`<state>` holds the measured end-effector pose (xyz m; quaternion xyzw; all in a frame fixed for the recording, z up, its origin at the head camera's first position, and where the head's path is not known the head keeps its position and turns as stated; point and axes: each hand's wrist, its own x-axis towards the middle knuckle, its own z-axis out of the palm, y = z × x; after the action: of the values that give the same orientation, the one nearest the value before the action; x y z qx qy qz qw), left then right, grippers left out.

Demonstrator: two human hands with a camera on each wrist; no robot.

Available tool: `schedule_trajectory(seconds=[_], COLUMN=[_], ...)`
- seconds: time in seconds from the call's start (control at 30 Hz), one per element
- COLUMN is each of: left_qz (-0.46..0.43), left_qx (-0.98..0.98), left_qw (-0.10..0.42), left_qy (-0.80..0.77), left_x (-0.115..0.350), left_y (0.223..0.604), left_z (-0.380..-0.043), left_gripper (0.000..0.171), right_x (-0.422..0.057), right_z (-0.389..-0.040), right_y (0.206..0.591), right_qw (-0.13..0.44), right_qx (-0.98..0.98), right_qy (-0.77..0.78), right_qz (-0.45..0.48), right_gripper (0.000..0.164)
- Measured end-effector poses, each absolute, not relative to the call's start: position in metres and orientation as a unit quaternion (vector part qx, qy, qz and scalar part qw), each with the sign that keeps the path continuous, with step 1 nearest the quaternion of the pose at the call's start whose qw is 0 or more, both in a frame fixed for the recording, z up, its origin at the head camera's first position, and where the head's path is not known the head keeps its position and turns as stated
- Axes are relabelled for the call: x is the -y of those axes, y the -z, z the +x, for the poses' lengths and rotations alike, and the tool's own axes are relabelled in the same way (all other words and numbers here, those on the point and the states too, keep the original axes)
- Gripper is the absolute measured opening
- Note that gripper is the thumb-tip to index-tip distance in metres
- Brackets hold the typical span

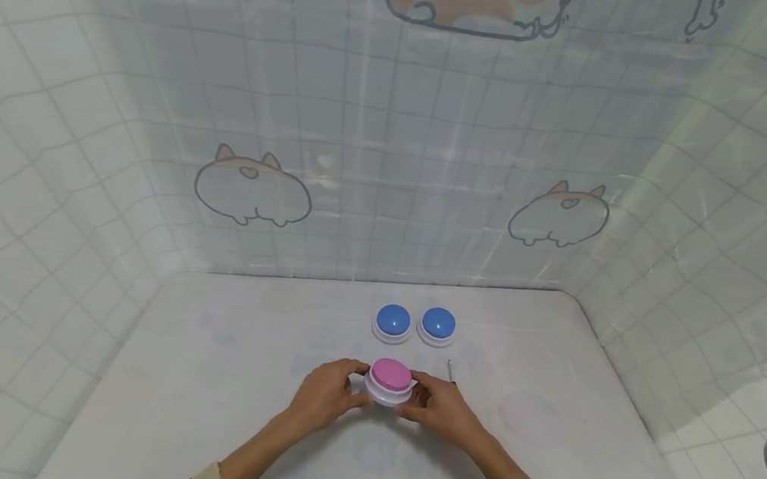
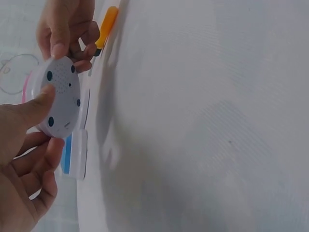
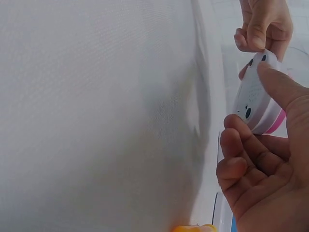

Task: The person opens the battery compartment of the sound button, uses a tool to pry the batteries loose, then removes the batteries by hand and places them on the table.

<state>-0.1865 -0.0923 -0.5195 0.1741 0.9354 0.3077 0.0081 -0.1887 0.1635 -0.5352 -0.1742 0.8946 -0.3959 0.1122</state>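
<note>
Both hands hold a round white push button with a pink top (image 1: 391, 376) above the table, one at each side. My left hand (image 1: 327, 394) pinches its left edge, the thumb lying on the underside in the left wrist view. From the other side my right hand (image 1: 442, 410) grips the rim between thumb and fingers. The button's white underside (image 2: 63, 99) shows dark round feet, a patch of small holes and a slot. Behind it stand two blue-topped buttons, the left one (image 1: 393, 321) and the right one (image 1: 438, 324), side by side.
A screwdriver with an orange handle (image 2: 108, 24) lies on the table near the right hand; its thin shaft (image 1: 450, 370) shows in the head view. The white table (image 1: 221, 377) is bounded by curtains (image 1: 391, 156) with a grid and cartoon dogs at the back and sides.
</note>
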Motion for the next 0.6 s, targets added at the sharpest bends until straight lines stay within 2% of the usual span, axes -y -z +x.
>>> schedule_trajectory(seconds=[0.17, 0.6], left_qz=[0.173, 0.179], left_qx=[-0.927, -0.923], left_qw=[0.002, -0.039], left_qy=[-0.332, -0.338], left_x=[0.0952, 0.0964], left_y=[0.521, 0.5204], left_z=[-0.1879, -0.1865], left_gripper=[0.046, 0.024], right_x=[-0.1634, -0.162], right_z=[-0.1889, -0.188], right_y=[0.5362, 0.5321], right_qw=[0.093, 0.026], right_qx=[-0.895, -0.887], right_qy=[0.403, 0.436], right_qz=[-0.169, -0.15], right_gripper=[0.065, 0.041])
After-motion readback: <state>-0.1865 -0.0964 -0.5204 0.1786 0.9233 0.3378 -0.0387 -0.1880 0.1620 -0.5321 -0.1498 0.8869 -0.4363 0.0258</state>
